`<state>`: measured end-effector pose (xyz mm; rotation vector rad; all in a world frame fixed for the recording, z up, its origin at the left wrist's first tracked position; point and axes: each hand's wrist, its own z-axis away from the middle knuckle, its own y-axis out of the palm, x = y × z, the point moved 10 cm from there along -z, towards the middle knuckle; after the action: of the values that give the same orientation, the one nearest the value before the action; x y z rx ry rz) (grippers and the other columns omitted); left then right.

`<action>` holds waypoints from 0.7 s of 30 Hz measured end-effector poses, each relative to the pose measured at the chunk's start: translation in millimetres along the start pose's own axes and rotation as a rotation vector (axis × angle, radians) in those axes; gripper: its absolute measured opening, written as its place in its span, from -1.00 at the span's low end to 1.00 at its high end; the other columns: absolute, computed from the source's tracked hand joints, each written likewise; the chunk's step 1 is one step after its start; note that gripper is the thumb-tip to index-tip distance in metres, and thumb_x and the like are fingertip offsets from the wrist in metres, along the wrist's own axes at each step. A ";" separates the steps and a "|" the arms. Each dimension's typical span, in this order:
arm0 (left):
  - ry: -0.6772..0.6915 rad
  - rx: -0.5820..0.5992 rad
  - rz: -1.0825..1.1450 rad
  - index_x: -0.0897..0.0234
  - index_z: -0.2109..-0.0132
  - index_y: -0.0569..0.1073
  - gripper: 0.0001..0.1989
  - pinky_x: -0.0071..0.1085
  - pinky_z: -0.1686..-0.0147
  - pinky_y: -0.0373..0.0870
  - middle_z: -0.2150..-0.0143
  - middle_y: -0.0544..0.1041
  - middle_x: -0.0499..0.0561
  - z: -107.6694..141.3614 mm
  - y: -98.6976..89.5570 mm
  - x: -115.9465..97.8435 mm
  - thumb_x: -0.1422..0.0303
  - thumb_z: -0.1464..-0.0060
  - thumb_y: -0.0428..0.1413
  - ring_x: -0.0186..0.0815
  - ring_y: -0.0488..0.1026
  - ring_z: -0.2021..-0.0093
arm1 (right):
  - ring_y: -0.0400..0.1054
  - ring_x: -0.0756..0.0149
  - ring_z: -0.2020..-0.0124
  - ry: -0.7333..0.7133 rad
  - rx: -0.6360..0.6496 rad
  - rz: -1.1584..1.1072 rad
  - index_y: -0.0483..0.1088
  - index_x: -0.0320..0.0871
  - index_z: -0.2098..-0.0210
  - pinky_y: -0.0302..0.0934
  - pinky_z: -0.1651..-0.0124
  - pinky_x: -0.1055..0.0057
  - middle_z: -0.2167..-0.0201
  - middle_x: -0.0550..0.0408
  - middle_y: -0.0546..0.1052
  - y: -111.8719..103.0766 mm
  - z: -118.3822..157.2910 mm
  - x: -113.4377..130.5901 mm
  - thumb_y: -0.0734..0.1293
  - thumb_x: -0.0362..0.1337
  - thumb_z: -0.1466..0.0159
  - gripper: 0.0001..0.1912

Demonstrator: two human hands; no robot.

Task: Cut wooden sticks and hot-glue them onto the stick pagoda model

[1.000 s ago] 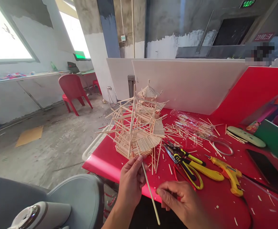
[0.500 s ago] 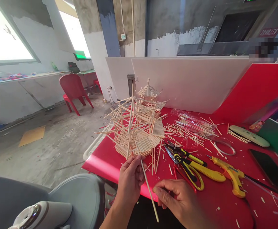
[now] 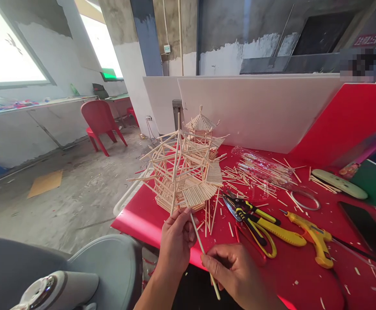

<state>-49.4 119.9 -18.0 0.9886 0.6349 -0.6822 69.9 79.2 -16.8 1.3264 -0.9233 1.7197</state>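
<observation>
A thin wooden stick slants down toward me in front of the table edge. My left hand pinches it near its upper end, close to the stick pavilion model. Lower down, my right hand has thumb and fingers closed around the same stick, whose bottom end pokes out below. The model's roof is partly covered with rows of short sticks on its near right side; elsewhere its frame is bare. Behind it rises a second stick model with a pointed roof.
On the red table to the right lie yellow-and-black cutters, a yellow glue gun, a dark phone and bagged sticks. Scraps are scattered about. A grey stool with a white flask stands lower left.
My right hand has moved slightly left and closed on the lower part of the stick. My left hand keeps its pinch, and the stick's lower end has shifted a little to the right.
</observation>
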 end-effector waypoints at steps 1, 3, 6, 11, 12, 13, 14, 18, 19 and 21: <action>0.000 0.000 0.000 0.33 0.37 0.46 -0.61 -0.60 0.76 -0.01 0.60 0.48 -0.08 -0.3 0.2 0.3 0.21 0.27 0.41 -0.55 0.17 0.75 | 0.12 0.48 0.57 0.003 -0.010 -0.004 0.32 -0.18 0.55 -0.01 0.50 0.50 0.65 0.23 0.26 -1.3 0.2 -0.8 0.31 0.07 -0.27 -0.53; 0.002 0.004 0.003 0.34 0.36 0.46 -0.61 -0.60 0.75 0.00 0.60 0.49 -0.08 -0.4 0.9 0.2 0.21 0.27 0.41 -0.55 0.17 0.75 | 0.13 0.47 0.56 0.013 -0.033 -0.009 0.35 -0.19 0.54 0.00 0.49 0.51 0.64 0.22 0.27 -3.9 0.9 -2.6 0.32 0.07 -0.25 -0.54; 0.014 0.012 0.003 0.34 0.36 0.48 -0.63 -0.59 0.75 -0.03 0.60 0.47 -0.09 0.4 2.4 -1.2 0.22 0.26 0.40 -0.56 0.16 0.74 | 0.16 0.46 0.55 0.026 -0.057 -0.027 0.36 -0.19 0.53 0.02 0.48 0.50 0.64 0.22 0.28 -5.8 1.7 -4.2 0.34 0.08 -0.23 -0.54; 0.038 0.029 -0.011 0.36 0.34 0.52 -0.67 -0.59 0.74 -0.06 0.61 0.44 -0.11 1.0 3.3 -3.6 0.24 0.22 0.39 -0.57 0.14 0.73 | 0.14 0.45 0.56 0.027 -0.052 -0.046 0.34 -0.18 0.54 0.02 0.48 0.49 0.64 0.22 0.28 -4.5 0.4 -3.9 0.34 0.10 -0.22 -0.53; 0.039 0.030 -0.013 0.36 0.33 0.53 -0.67 -0.59 0.74 -0.06 0.62 0.43 -0.11 0.8 3.1 -3.6 0.24 0.21 0.38 -0.57 0.14 0.73 | 0.14 0.45 0.56 0.026 -0.054 -0.044 0.34 -0.18 0.54 0.01 0.48 0.49 0.64 0.22 0.27 -4.7 0.1 -3.9 0.34 0.11 -0.22 -0.53; 0.038 0.029 -0.014 0.37 0.32 0.53 -0.67 -0.59 0.73 -0.06 0.62 0.42 -0.12 0.5 3.0 -3.3 0.24 0.20 0.38 -0.57 0.14 0.73 | 0.13 0.45 0.56 0.026 -0.056 -0.042 0.33 -0.17 0.55 0.01 0.48 0.49 0.65 0.22 0.27 -5.1 -0.1 -4.1 0.35 0.11 -0.21 -0.53; 0.036 0.029 -0.014 0.37 0.32 0.54 -0.67 -0.59 0.73 -0.06 0.62 0.42 -0.12 0.3 2.9 -3.0 0.24 0.20 0.38 -0.56 0.14 0.73 | 0.13 0.45 0.56 0.025 -0.058 -0.040 0.33 -0.18 0.55 0.00 0.48 0.49 0.65 0.22 0.26 -5.4 -0.1 -4.2 0.35 0.10 -0.21 -0.53; 0.042 0.026 -0.017 0.37 0.32 0.54 -0.68 -0.59 0.73 -0.06 0.62 0.42 -0.11 0.3 3.4 -3.4 0.25 0.20 0.38 -0.56 0.14 0.73 | 0.13 0.45 0.56 0.024 -0.044 -0.047 0.33 -0.18 0.54 0.00 0.48 0.48 0.64 0.22 0.26 -4.8 0.3 -4.6 0.33 0.10 -0.23 -0.53; 0.044 0.026 -0.018 0.37 0.32 0.54 -0.67 -0.59 0.72 -0.05 0.62 0.42 -0.11 0.5 3.6 -3.7 0.25 0.20 0.38 -0.57 0.14 0.73 | 0.12 0.45 0.55 0.022 -0.043 -0.051 0.32 -0.18 0.54 -0.01 0.49 0.48 0.64 0.22 0.25 -4.7 0.4 -4.5 0.33 0.10 -0.24 -0.52; 0.045 0.025 -0.019 0.37 0.32 0.54 -0.67 -0.59 0.72 -0.05 0.61 0.43 -0.11 0.9 3.8 -3.9 0.25 0.20 0.38 -0.57 0.14 0.72 | 0.12 0.45 0.55 0.019 -0.047 -0.060 0.31 -0.18 0.54 -0.01 0.49 0.48 0.64 0.23 0.24 -5.0 0.4 -4.4 0.34 0.10 -0.23 -0.53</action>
<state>-48.8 121.4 -12.8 1.0243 0.6768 -0.6873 75.3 80.6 -20.5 1.2931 -0.8990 1.6527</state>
